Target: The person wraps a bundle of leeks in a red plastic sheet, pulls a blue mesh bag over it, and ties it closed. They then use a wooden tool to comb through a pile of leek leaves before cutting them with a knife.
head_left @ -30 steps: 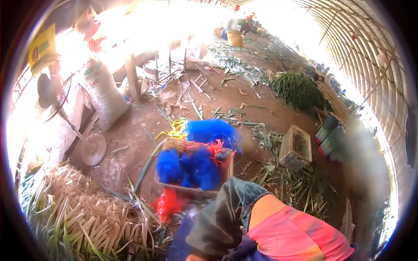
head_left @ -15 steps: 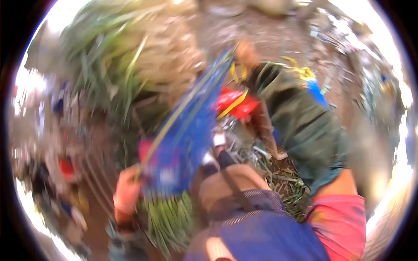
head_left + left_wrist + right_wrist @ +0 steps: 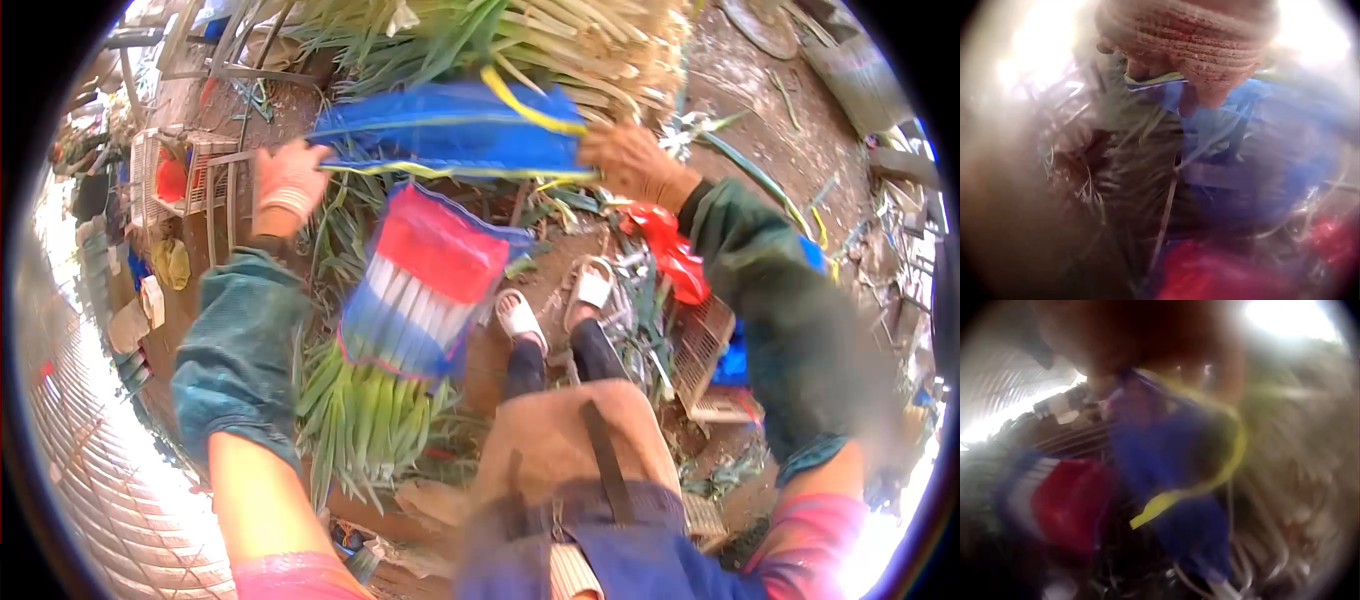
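A blue mesh bag (image 3: 440, 130) with yellow edging is stretched between both hands, above a bundle of green leeks (image 3: 385, 410) wrapped in a blue, red and white mesh sleeve (image 3: 420, 285). My left hand (image 3: 288, 180), in a ribbed pinkish glove, pinches one end of the bag's edge. In the left wrist view, its fingertips curl over the bag's yellow-edged rim (image 3: 1157, 81). At the other end, my right hand (image 3: 640, 162) grips the edge beside a looping yellow strap (image 3: 525, 105). The right wrist view is blurred, with the bag (image 3: 1160, 450) hanging below that hand.
A large heap of leeks (image 3: 560, 40) lies ahead, roots toward the right. Red plastic (image 3: 675, 250) and a beige crate (image 3: 705, 345) with blue mesh are beside the right forearm. Another crate (image 3: 160, 185) stands at left. Feet in white sandals (image 3: 518, 318) are below.
The head view has turned from the crate of blue mesh down to the leeks. The blue bag, held diagonally half a second ago, is now stretched level between both hands, the left hand having risen.
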The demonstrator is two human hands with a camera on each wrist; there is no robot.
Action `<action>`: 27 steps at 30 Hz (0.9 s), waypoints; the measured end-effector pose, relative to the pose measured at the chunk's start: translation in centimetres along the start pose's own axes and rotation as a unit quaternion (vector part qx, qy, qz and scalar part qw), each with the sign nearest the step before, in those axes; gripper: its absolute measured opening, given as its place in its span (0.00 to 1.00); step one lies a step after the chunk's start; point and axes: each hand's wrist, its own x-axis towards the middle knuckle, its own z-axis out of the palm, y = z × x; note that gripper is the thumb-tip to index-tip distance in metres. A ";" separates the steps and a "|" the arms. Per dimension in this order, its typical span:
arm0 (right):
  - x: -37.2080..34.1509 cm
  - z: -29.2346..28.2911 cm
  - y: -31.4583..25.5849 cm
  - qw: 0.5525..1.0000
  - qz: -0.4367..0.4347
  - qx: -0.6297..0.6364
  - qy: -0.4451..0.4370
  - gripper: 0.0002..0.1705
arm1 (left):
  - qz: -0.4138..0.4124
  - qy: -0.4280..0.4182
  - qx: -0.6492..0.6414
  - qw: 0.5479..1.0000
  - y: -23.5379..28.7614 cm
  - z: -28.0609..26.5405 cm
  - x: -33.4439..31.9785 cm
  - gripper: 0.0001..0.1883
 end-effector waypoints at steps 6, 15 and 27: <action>3.1 20.8 -1.5 0.991 0.122 0.060 0.011 0.19 | -0.019 -0.081 -0.077 0.994 4.5 17.5 6.5 0.20; 0.2 44.9 -15.5 0.628 0.241 0.740 0.029 0.20 | -0.092 -0.399 -0.456 0.790 5.1 33.7 6.7 0.24; 0.7 24.8 -24.8 0.564 0.492 0.654 0.109 0.16 | -0.142 -0.129 -0.391 0.900 4.2 32.6 3.1 0.20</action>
